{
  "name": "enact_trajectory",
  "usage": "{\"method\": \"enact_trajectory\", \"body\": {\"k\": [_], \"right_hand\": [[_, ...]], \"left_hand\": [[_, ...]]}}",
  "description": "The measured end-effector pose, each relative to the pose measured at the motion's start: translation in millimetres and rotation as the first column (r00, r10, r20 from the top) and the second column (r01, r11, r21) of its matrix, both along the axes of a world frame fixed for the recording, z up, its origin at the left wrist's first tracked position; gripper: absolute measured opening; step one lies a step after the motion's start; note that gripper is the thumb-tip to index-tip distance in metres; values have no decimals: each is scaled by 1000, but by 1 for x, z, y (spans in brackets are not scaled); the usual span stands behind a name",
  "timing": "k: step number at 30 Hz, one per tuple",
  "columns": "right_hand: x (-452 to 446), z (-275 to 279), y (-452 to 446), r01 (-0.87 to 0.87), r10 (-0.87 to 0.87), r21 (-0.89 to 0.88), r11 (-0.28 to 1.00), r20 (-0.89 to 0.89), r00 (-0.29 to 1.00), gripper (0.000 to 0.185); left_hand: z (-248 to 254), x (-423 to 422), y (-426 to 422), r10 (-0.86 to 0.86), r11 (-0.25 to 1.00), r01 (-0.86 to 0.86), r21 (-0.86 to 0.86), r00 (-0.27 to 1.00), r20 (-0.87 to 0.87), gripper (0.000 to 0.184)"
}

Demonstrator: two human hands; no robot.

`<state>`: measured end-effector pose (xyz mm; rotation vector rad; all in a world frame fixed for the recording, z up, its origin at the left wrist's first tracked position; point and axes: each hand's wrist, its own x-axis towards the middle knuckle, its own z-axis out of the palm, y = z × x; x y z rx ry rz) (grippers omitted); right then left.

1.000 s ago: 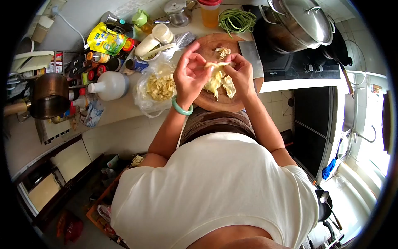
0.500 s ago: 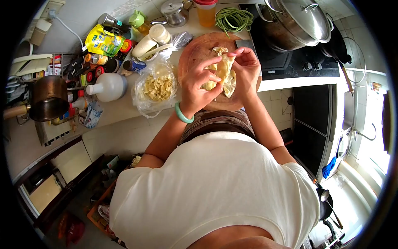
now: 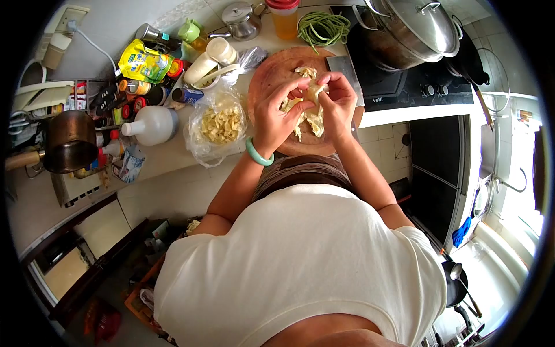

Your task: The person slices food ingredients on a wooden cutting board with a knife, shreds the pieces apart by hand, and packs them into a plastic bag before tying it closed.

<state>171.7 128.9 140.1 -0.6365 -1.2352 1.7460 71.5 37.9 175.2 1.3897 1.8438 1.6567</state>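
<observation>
Above the round wooden chopping board [image 3: 267, 69], a pale yellow, crinkled sheet that looks like tofu skin [image 3: 313, 94] is pinched between my hands. My left hand [image 3: 281, 110], with a green bangle at the wrist, grips its left side with thumb and fingers. On the other side my right hand [image 3: 339, 103] is closed on the sheet between thumb and curled fingers. More crinkled pieces [image 3: 314, 124] lie on the board under my hands, partly hidden. A broad grey knife blade [image 3: 348, 74] rests at the board's right edge.
Left of the board is a clear plastic bag [image 3: 218, 122] of cut yellow pieces. Beyond it stand a white jug [image 3: 151, 125], bottles and a yellow pouch [image 3: 143, 62]. Green long beans [image 3: 324, 29] lie behind the board. At right, a large lidded pot [image 3: 413, 29] sits on the black stove [image 3: 399, 92].
The sheet, stretched more openly before, is now bunched smaller between my fingers. My right hand has come slightly lower and inward, and its fingers have curled over the sheet.
</observation>
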Motion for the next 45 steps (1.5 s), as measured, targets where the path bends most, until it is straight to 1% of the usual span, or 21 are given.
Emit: {"method": "enact_trajectory", "body": {"k": [2, 4, 5, 7, 10, 12, 16, 20, 22, 23, 24, 27, 28, 30, 32, 33, 35, 36, 37, 40, 45], "right_hand": [[-1, 1, -3, -44, 39, -96, 994, -51, 998, 17], [-1, -1, -2, -52, 45, -93, 994, -72, 996, 18], [-1, -1, -2, -48, 43, -84, 995, -64, 997, 19], [-2, 1, -4, -41, 37, -74, 996, -55, 998, 19], [-3, 7, -7, 11, -11, 16, 1000, -11, 1000, 22], [-3, 7, -7, 33, -44, 142, 989, 70, 997, 26], [-2, 2, -1, 27, -31, 102, 994, 36, 999, 27], [4, -8, 7, -14, -22, 198, 980, 180, 983, 21], [10, -15, 8, -42, -17, 226, 973, 250, 968, 17], [12, -20, 8, -76, 10, 206, 976, 308, 951, 14], [14, -24, 7, -111, 38, 182, 977, 365, 930, 12], [24, -35, -2, -150, 111, 58, 987, 432, 895, 11], [28, -41, -4, -150, 112, 54, 987, 432, 895, 11], [36, -57, -12, -186, 267, -226, 956, 415, 870, 12], [41, -72, -22, -198, 331, -322, 926, 436, 837, 15], [44, -82, -27, -239, 393, -372, 897, 427, 814, 14], [49, -89, -35, -275, 455, -425, 862, 414, 788, 13], [49, -89, -39, -273, 527, -575, 771, 335, 781, 11], [49, -91, -44, -270, 583, -708, 653, 243, 775, 10], [43, -108, -50, -252, 609, -769, 588, 216, 764, 12], [29, -142, -52, -250, 630, -723, 644, 316, 709, 19]], "left_hand": [[0, 1, 4, 22, 1000, -22, 10, 999, 33, 36], [-6, -2, 7, 15, 994, 3, 110, 988, -155, 32], [-8, -2, 6, 13, 994, 4, 110, 988, -155, 32], [-13, -1, 4, 0, 998, -2, 64, 1000, 29, 25], [-21, -5, 3, -40, 997, 32, 76, 992, 116, 20], [-28, -7, 2, -46, 995, 34, 88, 990, 133, 18], [-31, -6, -1, -34, 991, 22, 131, 995, 91, 16], [-21, -5, -4, -15, 969, 4, 246, 999, 44, 17], [-17, -5, -7, -103, 949, -16, 315, 928, 359, 19], [-17, -11, -6, -98, 948, 6, 319, 957, 274, 18], [-19, -15, -5, -96, 949, 5, 317, 957, 274, 18], [-26, -27, -4, 52, 958, -141, 249, 941, 333, 13], [-29, -30, -2, 67, 963, -166, 212, 910, 410, 13], [-43, -37, 2, 75, 982, -147, 116, 877, 474, 14], [-69, -40, 10, 54, 993, -100, 66, 866, 498, 14], [-76, -40, 14, 95, 995, -98, -17, 885, 456, 13], [-109, -48, 22, 56, 986, 0, -166, 940, 336, 13], [-116, -47, 26, 34, 971, 41, -234, 951, 308, 13], [-123, -47, 28, 26, 918, 52, -394, 981, 190, 12], [-157, -49, 35, -151, 921, 126, -368, 988, -39, 12], [-179, -45, 41, -153, 933, 112, -343, 984, -94, 17]]}}
